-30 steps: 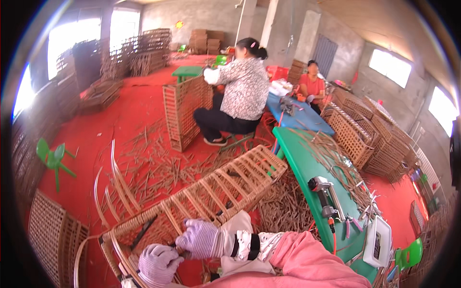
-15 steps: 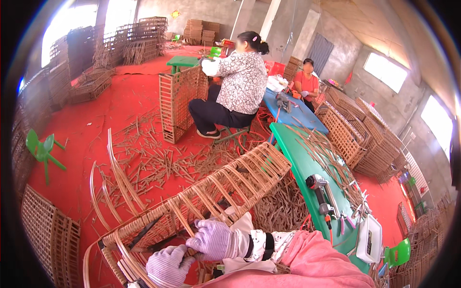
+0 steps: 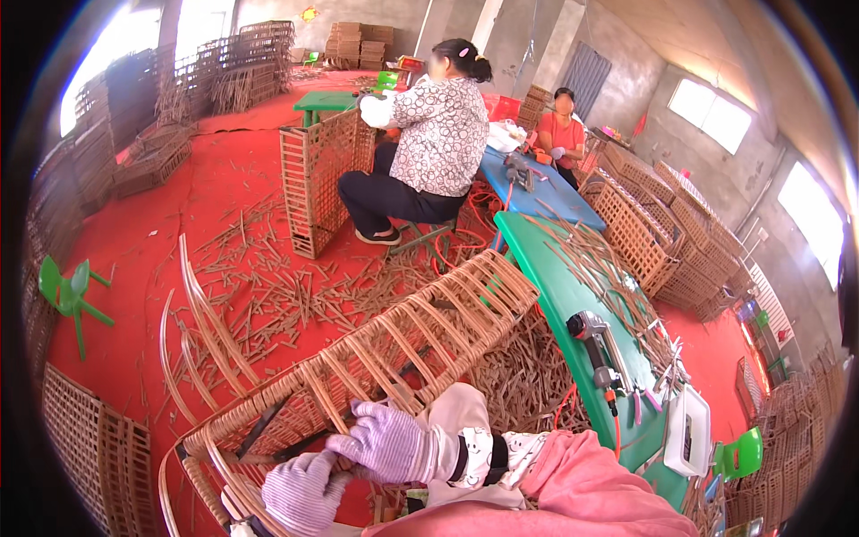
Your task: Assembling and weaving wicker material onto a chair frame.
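Long woven rattan basket frame (image 3: 394,349) lies across your lap, near end at your hands for reach. Your gloved left hand (image 3: 304,492) curled closed on frame's rim strip, steadying. Your right hand (image 3: 389,443) clamped on slat. Pneumatic nail gun (image 3: 595,345) idle on green table (image 3: 573,295).

A wicker frame (image 3: 403,340) lies left of the table (image 3: 573,295), with a nail gun (image 3: 598,345) on it.

Bright daylight floods in from blown-out windows (image 3: 134,54) at eleven and three o'clock; shadows are soft, focus sharp centrally, fisheye bending and dark vignette at the rim.
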`<state>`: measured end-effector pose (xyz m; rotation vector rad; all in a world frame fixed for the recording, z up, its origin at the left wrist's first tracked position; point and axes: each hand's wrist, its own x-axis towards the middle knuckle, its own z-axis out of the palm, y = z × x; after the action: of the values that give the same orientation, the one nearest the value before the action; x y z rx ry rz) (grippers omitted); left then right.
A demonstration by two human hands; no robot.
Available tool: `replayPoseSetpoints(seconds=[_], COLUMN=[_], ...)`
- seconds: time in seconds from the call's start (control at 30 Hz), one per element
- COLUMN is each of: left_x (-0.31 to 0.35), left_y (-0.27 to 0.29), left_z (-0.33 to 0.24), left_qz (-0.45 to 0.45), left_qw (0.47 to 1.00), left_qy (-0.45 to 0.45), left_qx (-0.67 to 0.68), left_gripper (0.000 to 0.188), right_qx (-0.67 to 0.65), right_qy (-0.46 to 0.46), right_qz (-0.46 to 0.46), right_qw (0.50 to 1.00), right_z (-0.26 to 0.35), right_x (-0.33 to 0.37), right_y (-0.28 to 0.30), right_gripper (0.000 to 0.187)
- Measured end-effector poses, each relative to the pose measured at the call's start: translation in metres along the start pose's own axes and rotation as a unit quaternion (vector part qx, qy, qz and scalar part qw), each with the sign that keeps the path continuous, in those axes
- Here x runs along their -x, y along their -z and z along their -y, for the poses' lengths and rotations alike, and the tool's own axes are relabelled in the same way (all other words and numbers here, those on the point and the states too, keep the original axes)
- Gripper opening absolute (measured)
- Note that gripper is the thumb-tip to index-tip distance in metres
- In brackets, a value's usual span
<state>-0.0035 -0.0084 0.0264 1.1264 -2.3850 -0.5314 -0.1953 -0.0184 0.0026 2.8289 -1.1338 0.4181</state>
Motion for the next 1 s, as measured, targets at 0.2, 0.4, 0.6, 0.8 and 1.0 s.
replayPoseSetpoints(seconds=[0.2, 0.4, 0.6, 0.8, 1.0], left_x=[-0.010, -0.002, -0.010, -0.009, -0.002], left_y=[-0.011, -0.013, -0.015, -0.013, -0.014], left_z=[-0.008, -0.007, -0.010, -0.003, -0.005], left_qz=[-0.022, -0.048, -0.047, -0.054, -0.051], left_qw=[0.999, 0.998, 0.998, 0.997, 0.996], left_qy=[0.001, 0.040, 0.044, 0.055, 0.070], left_qx=[-0.029, -0.023, -0.017, -0.011, -0.012], left_gripper=[0.031, 0.032, 0.031, 0.032, 0.033], right_qx=[-0.052, 0.145, 0.108, 0.050, 0.036], right_qy=[-0.033, -0.426, -0.821, -0.827, -0.832], right_qz=[-0.242, -0.245, 0.059, 0.133, 0.044], right_qw=[0.968, 0.859, 0.558, 0.544, 0.552], right_z=[-0.037, -0.146, -0.186, -0.230, -0.268], right_x=[0.048, 0.194, 0.353, 0.355, 0.372], right_y=[0.026, 0.058, 0.077, 0.062, 0.045], right_gripper=[0.051, 0.051, 0.078, 0.095, 0.092])
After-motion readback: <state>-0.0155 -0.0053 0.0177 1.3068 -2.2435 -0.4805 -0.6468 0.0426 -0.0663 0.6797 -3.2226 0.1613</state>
